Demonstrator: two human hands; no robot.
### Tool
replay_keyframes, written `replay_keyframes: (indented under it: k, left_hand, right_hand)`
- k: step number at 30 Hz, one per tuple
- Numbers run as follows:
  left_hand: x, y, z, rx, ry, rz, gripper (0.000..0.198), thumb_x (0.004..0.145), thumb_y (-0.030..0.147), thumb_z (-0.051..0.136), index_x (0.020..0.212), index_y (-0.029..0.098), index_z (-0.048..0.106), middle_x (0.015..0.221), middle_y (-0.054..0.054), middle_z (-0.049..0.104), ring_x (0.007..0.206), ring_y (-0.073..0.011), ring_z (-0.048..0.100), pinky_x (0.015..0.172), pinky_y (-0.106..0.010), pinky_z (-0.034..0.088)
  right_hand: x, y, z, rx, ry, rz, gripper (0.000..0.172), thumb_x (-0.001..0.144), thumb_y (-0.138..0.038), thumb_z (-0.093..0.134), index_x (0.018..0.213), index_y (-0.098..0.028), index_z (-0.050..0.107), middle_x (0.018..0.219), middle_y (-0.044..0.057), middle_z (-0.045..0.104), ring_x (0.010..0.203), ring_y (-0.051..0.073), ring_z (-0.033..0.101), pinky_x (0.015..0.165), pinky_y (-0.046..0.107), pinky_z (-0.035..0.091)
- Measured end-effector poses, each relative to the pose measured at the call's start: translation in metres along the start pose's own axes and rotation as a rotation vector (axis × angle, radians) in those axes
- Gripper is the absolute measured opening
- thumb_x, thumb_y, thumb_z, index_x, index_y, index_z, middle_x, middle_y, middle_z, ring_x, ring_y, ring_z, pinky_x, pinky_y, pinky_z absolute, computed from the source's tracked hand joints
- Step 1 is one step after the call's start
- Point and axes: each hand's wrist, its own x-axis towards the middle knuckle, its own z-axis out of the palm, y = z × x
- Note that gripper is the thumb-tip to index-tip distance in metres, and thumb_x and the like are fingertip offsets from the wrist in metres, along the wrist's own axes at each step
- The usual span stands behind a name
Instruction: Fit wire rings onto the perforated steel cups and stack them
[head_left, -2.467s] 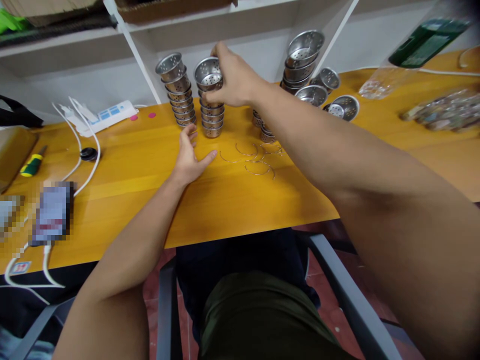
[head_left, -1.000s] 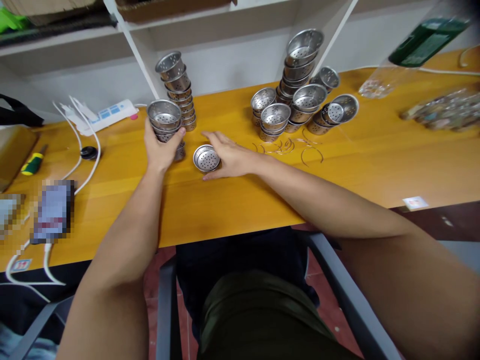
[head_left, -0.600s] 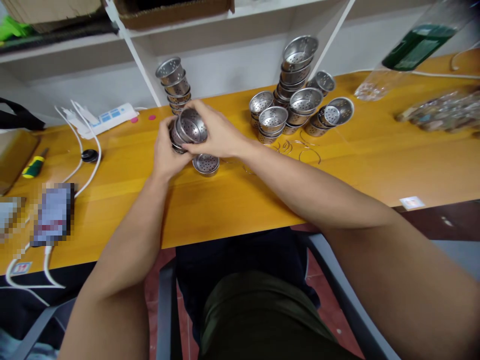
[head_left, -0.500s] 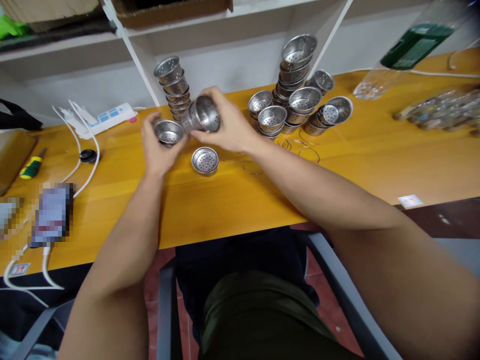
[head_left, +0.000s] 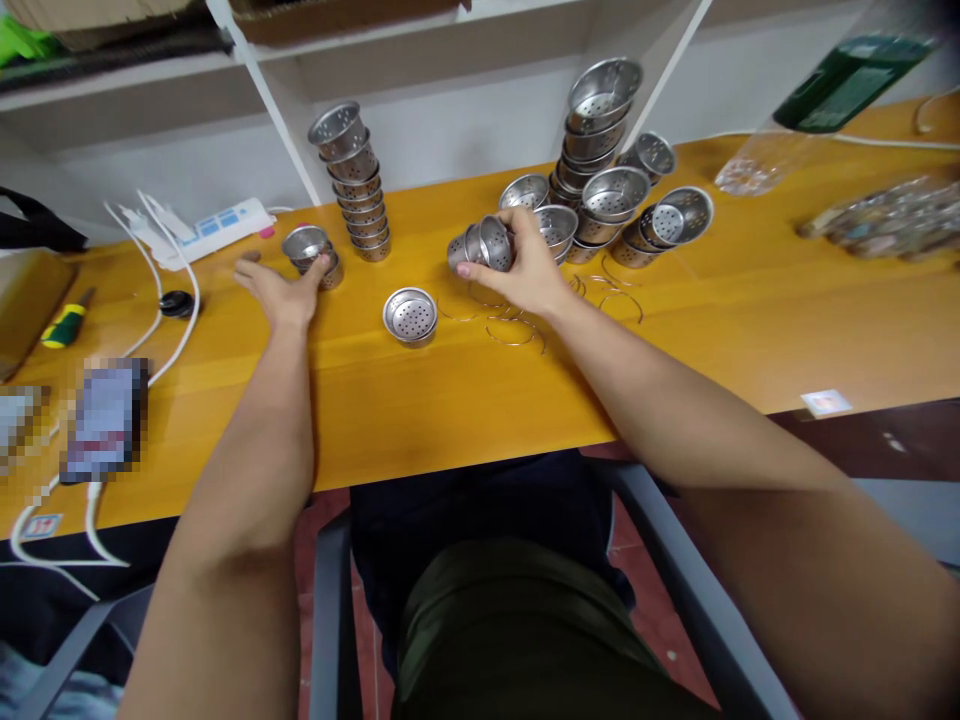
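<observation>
My right hand [head_left: 525, 272] is closed round a short stack of perforated steel strainer cups [head_left: 480, 246], held on its side just above the table. My left hand [head_left: 276, 290] rests on the orange table [head_left: 465, 400] with fingers spread, its thumb touching a small stack of cups [head_left: 311, 252]. A single cup [head_left: 410, 315] stands upright between my hands. Thin wire rings [head_left: 517, 330] lie on the table under and beside my right hand.
A tall stack of cups [head_left: 356, 185] stands behind the left hand. More stacked and loose cups [head_left: 611, 190] crowd the back right. A white power strip [head_left: 214, 228], cables, a screwdriver [head_left: 66, 326] and a phone lie at left. A plastic bottle [head_left: 817, 100] lies at right.
The stack held between both hands has been split: my left hand set its part down at the left and opened, while my right hand carried its part to the right.
</observation>
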Motion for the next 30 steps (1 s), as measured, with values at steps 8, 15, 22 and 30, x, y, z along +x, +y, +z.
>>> replay_keyframes:
  k: [8, 15, 22, 30]
  left_hand:
    - [-0.009, 0.005, 0.01, 0.005, -0.19, 0.08, 0.124, 0.065, 0.135, 0.077, 0.125, 0.029, 0.052, 0.13, -0.006, 0.078, 0.126, -0.0289, 0.085, 0.111, -0.061, 0.064]
    - [-0.028, 0.05, 0.001, -0.022, -0.09, 0.222, 0.105, 0.09, 0.125, 0.071, 0.122, 0.025, 0.064, 0.123, -0.006, 0.079, 0.108, -0.0218, 0.073, 0.104, -0.057, 0.062]
    - [-0.121, 0.128, 0.009, -0.083, -0.522, 0.749, 0.127, 0.091, 0.116, 0.09, 0.179, 0.033, 0.051, 0.176, -0.013, 0.071, 0.157, -0.0378, 0.076, 0.133, -0.066, 0.064]
    - [-0.142, 0.132, 0.02, 0.086, -0.642, 0.746, 0.089, 0.095, 0.061, 0.11, 0.165, 0.029, 0.064, 0.156, -0.013, 0.086, 0.145, -0.0471, 0.085, 0.126, -0.069, 0.07]
  right_hand:
    - [-0.003, -0.013, 0.007, 0.183, 0.0, 0.087, 0.12, 0.075, -0.132, 0.083, 0.138, -0.03, 0.073, 0.132, 0.016, 0.083, 0.127, 0.048, 0.083, 0.126, 0.085, 0.07]
    - [-0.006, -0.016, 0.006, 0.134, 0.003, 0.042, 0.121, 0.08, -0.129, 0.082, 0.148, -0.029, 0.076, 0.143, 0.017, 0.08, 0.139, 0.049, 0.08, 0.131, 0.083, 0.066]
    - [-0.024, -0.073, 0.01, 0.147, -0.03, -0.015, 0.101, 0.1, -0.113, 0.087, 0.154, -0.028, 0.076, 0.149, 0.015, 0.083, 0.142, 0.042, 0.082, 0.131, 0.065, 0.071]
    - [-0.029, -0.105, 0.027, 0.236, -0.146, -0.064, 0.092, 0.099, -0.098, 0.1, 0.151, -0.026, 0.076, 0.153, 0.016, 0.08, 0.144, 0.041, 0.079, 0.133, 0.061, 0.069]
